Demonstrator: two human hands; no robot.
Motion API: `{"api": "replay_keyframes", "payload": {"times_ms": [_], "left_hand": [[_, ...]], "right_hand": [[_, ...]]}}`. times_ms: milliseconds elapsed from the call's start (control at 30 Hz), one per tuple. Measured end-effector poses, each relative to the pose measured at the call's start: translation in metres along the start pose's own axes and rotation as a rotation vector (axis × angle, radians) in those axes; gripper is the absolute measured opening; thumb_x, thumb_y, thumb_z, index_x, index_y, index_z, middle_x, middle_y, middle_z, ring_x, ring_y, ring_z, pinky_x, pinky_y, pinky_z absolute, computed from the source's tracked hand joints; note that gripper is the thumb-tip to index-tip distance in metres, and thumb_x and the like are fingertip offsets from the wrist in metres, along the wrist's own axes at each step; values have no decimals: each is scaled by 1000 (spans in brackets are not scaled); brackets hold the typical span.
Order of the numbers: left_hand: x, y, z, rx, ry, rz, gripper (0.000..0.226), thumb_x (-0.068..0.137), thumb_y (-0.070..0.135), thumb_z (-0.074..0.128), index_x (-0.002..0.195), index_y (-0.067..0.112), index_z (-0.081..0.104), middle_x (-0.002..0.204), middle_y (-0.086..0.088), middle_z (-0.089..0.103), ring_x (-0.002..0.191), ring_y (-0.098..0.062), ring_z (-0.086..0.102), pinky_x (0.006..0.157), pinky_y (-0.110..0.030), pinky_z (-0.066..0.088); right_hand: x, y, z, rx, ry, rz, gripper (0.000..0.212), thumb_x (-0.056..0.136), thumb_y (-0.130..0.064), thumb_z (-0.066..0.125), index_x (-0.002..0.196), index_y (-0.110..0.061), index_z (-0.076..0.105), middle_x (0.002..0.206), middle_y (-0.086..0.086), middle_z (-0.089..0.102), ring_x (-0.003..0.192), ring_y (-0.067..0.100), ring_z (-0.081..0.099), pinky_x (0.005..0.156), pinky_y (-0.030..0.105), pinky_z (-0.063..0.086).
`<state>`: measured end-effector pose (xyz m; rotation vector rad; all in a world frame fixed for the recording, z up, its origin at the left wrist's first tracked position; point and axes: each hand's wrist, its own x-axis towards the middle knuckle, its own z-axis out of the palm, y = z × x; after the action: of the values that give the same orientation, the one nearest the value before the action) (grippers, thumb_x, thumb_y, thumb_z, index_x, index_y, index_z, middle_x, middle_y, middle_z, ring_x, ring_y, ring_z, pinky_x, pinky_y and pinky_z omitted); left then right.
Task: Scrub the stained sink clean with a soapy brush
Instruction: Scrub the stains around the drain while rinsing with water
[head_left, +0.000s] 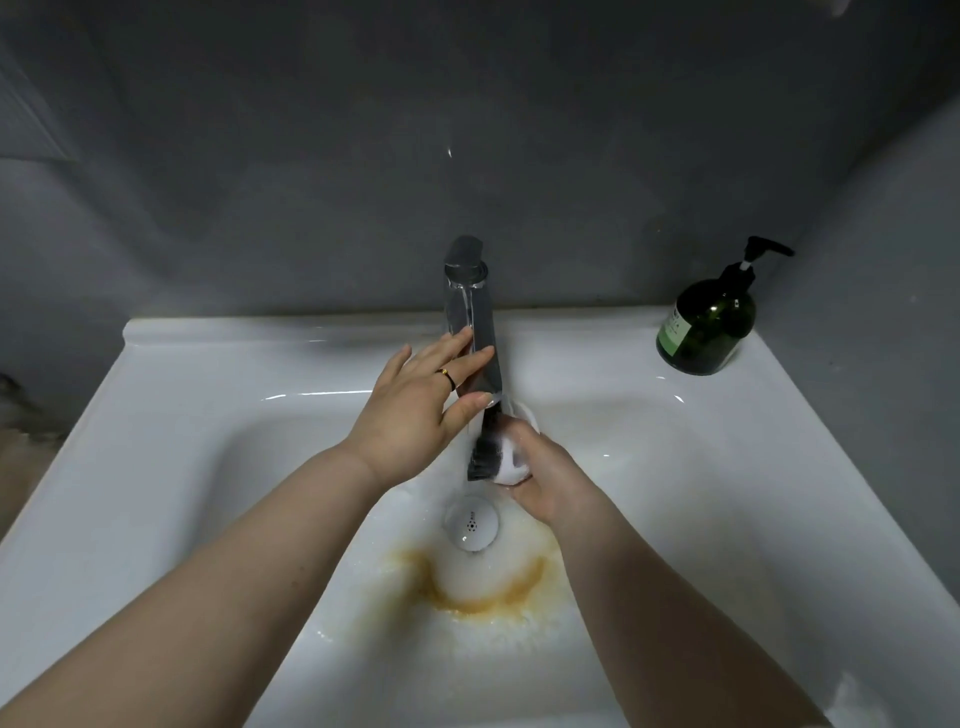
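My right hand (545, 478) has a clenched grip on the brush (493, 460), fingers wrapped round its white body. Its dark bristles point left, just under the end of the tap (470, 301), above the far side of the sink (208, 467). My left hand (415, 410) grasps nothing: its fingers lie straight along the tap and the thumb rests beside the spout.

The brush looks light and rigid in the body, with springy bristles. Wet and soapy, that smooth white shell will likely be slippery, so I'd wrap the whole palm round it rather than pinch it. The sink is hard, glossy ceramic and should take firm pressure. The yellow-brown stain (488, 597) curves round the near side of the drain (471, 522), and that is where the scrubbing belongs.

A dark green pump bottle (706, 327) stands on the sink's far right corner. Its pale green label (675, 327) carries writing too small for me to read, and I can make out no brand.
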<state>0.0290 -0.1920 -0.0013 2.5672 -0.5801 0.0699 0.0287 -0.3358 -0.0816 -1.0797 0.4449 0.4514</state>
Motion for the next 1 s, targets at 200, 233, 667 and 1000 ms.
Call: {"api": "replay_keyframes", "payload": {"times_ms": [200,233,667,1000], "left_hand": [[0,1,-1,-21,-5,-1,46,95,31,41,139,27,30,152,6,15,139,-8,12,108,-23,-4],[0,2,-2,-23,-5,-1,46,95,31,41,139,27,30,152,6,15,139,-8,12,109,-23,-4],[0,3,0,-42,26,-17,44,94,30,44,137,23,37,151,5,18,138,-9,15,108,-22,-3],[0,2,1,-62,44,-11,43,94,30,47,135,19,40,151,3,20,138,-10,17,108,-22,-1]], "right_hand": [[-12,-5,-17,-214,-140,128,10,90,-21,53,88,-16,62,71,-1,68,65,11,64,65,24,50],[-12,-3,-18,-236,-132,140,10,90,-22,53,90,-17,62,76,1,66,68,12,63,63,24,50],[4,2,10,17,74,5,29,89,-21,57,116,-11,54,87,5,62,73,18,61,52,23,51],[1,-18,23,-179,-234,84,25,94,-28,41,78,-18,56,66,-1,62,56,8,58,51,17,42]]}}
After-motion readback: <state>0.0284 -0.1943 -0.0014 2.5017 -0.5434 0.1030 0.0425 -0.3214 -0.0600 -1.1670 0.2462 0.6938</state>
